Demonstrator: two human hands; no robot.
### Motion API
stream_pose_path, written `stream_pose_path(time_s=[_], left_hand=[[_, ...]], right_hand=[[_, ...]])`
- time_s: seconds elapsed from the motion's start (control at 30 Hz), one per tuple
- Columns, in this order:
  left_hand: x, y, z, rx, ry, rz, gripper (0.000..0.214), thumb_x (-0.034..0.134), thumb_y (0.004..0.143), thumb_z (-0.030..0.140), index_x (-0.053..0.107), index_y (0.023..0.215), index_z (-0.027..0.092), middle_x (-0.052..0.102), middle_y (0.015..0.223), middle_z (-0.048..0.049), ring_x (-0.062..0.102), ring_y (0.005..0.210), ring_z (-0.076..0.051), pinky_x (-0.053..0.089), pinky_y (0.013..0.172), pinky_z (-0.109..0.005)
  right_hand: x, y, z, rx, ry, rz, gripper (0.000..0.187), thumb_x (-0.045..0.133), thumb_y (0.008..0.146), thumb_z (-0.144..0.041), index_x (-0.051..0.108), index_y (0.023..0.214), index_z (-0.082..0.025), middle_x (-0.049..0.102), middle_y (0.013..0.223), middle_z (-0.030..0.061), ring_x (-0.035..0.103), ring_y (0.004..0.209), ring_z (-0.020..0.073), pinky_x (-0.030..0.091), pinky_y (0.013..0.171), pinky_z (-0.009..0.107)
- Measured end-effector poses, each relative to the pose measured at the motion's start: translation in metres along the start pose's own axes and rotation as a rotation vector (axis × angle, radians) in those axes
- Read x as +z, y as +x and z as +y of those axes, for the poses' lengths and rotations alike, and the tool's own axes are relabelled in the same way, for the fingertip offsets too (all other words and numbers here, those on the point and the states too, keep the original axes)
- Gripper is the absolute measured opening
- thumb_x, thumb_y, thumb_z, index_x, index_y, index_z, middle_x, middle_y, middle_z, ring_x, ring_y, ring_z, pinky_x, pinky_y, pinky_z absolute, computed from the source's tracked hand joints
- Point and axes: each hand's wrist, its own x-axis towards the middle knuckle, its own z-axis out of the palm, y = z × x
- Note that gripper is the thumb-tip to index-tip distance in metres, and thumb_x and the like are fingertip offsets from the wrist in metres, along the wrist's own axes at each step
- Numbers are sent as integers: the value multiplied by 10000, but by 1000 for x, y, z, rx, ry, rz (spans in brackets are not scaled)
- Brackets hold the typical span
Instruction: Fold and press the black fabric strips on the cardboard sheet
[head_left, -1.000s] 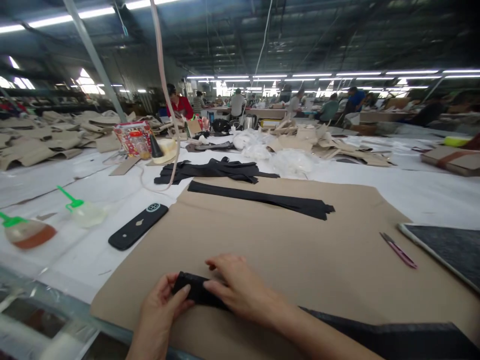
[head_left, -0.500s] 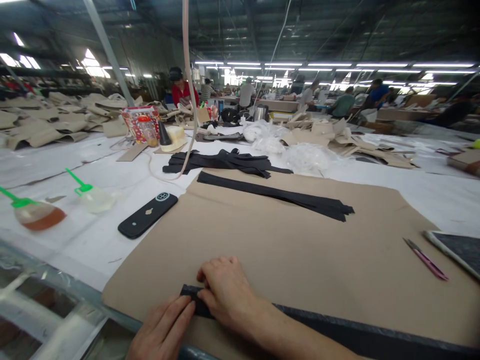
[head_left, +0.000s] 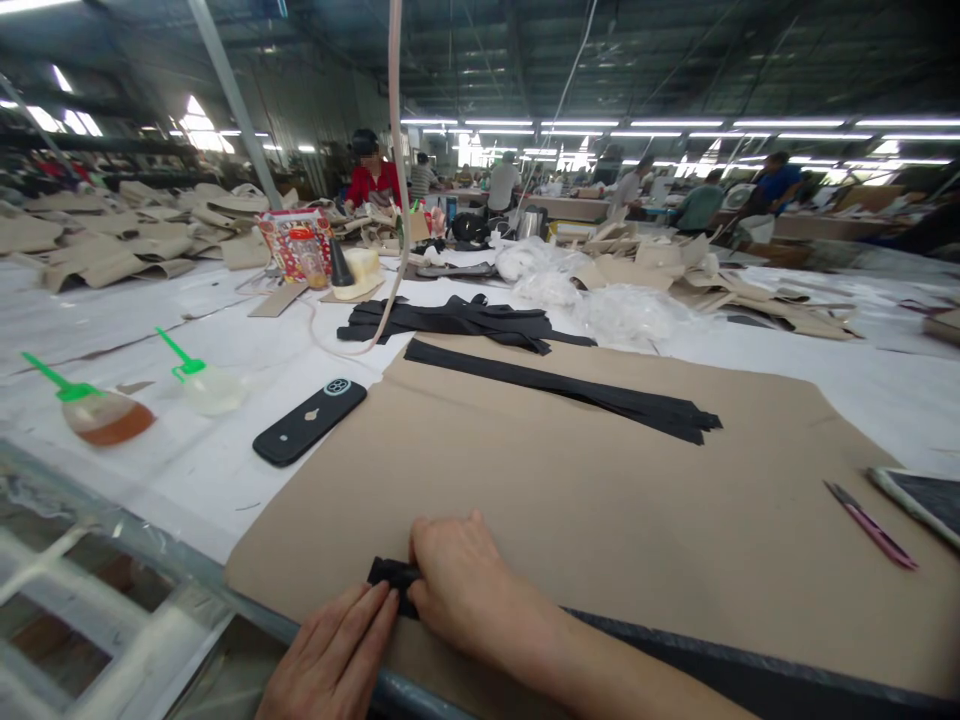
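A long black fabric strip (head_left: 697, 655) lies along the front edge of a tan sheet (head_left: 540, 510). Its left end is under both hands and looks folded or bunched there. My left hand (head_left: 337, 640) lies with straight fingers, the fingertips resting on that end of the strip. My right hand (head_left: 457, 575) is closed, with curled fingers and the thumb pinching the strip just beside the left fingertips. The right forearm covers the strip's middle part. Further back on the sheet lies a bundle of black strips (head_left: 555, 385).
A phone (head_left: 310, 422) and two green-tipped squeeze bottles (head_left: 112, 415) are on the left. Pink-handled thread snips (head_left: 874, 530) lie on the right. More black strips (head_left: 457, 325) lie behind the sheet, near a hanging hose (head_left: 397, 150). The table's metal edge (head_left: 255, 610) is close in front.
The right fingers have curled in more tightly on the strip, whose left end now looks more creased. The left hand stays beside it. The whole view has shifted slightly.
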Motion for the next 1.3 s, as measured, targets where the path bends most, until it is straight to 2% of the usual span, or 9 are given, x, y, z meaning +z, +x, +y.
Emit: stream_pose_path(time_s=[0.1, 0.23, 0.3, 0.43, 0.67, 0.73, 0.93, 1.07, 1.3], left_hand=[[-1, -1, 2, 18, 5, -5, 347, 397, 866, 82, 628, 1125, 79, 676, 1108, -115, 582, 1080, -210, 430, 928, -322], [0, -6, 3, 2, -6, -28, 381, 412, 846, 60, 608, 1172, 86, 653, 1161, -118, 560, 1125, -206, 421, 959, -314], [2, -9, 2, -16, -11, -67, 407, 431, 844, 66, 582, 1220, 97, 626, 1218, -117, 532, 1173, -209, 411, 986, -316], [4, -11, -4, -35, -12, -96, 417, 459, 851, 91, 558, 1256, 98, 594, 1272, -117, 506, 1213, -220, 393, 1017, -325], [-11, -8, -10, -48, -18, -17, 316, 440, 912, 145, 603, 1180, 116, 635, 1205, -92, 549, 1146, -189, 418, 968, -291], [-14, -10, -8, -97, -38, -14, 307, 452, 914, 147, 598, 1183, 120, 638, 1185, -95, 557, 1127, -187, 427, 953, -291], [-10, -29, 0, -361, -119, 79, 284, 528, 879, 121, 600, 1154, 137, 627, 1073, -95, 588, 992, -174, 451, 895, -299], [-10, -31, 3, -411, -125, 80, 294, 531, 868, 90, 593, 1151, 140, 610, 1063, -92, 574, 992, -173, 433, 903, -300], [-10, -29, 7, -491, -130, 96, 247, 526, 888, 154, 604, 1122, 163, 614, 1055, -74, 574, 980, -171, 435, 900, -304]], right_hand=[[-9, 6, 2, 19, 43, -112, 173, 558, 719, -135, 675, 842, -169, 695, 878, 104, 635, 892, 252, 425, 841, 390], [-2, 10, 9, -64, 74, 4, 135, 568, 727, -180, 661, 821, -208, 671, 950, 65, 596, 937, 228, 392, 814, 361], [5, 11, 12, -113, 75, 62, 133, 540, 753, -176, 643, 832, -201, 666, 922, 57, 582, 928, 215, 370, 821, 363], [13, 12, 16, -173, 90, 112, 128, 525, 795, -180, 625, 871, -198, 659, 935, 45, 556, 933, 196, 342, 834, 350], [13, 11, 24, -230, 118, 133, 113, 545, 811, -166, 619, 889, -200, 644, 942, 23, 533, 919, 169, 327, 810, 309], [14, 10, 25, -237, 119, 146, 104, 549, 813, -169, 615, 885, -203, 640, 929, 15, 533, 917, 166, 327, 811, 306], [11, 7, 23, -227, 107, 108, 127, 563, 822, -181, 608, 938, -208, 633, 970, 15, 530, 946, 167, 327, 845, 311], [9, 6, 23, -225, 95, 98, 132, 563, 822, -182, 604, 945, -209, 628, 988, 17, 526, 960, 171, 317, 857, 324], [11, 4, 23, -256, 84, 121, 141, 549, 814, -175, 605, 940, -200, 641, 974, 27, 532, 944, 177, 323, 829, 320]])
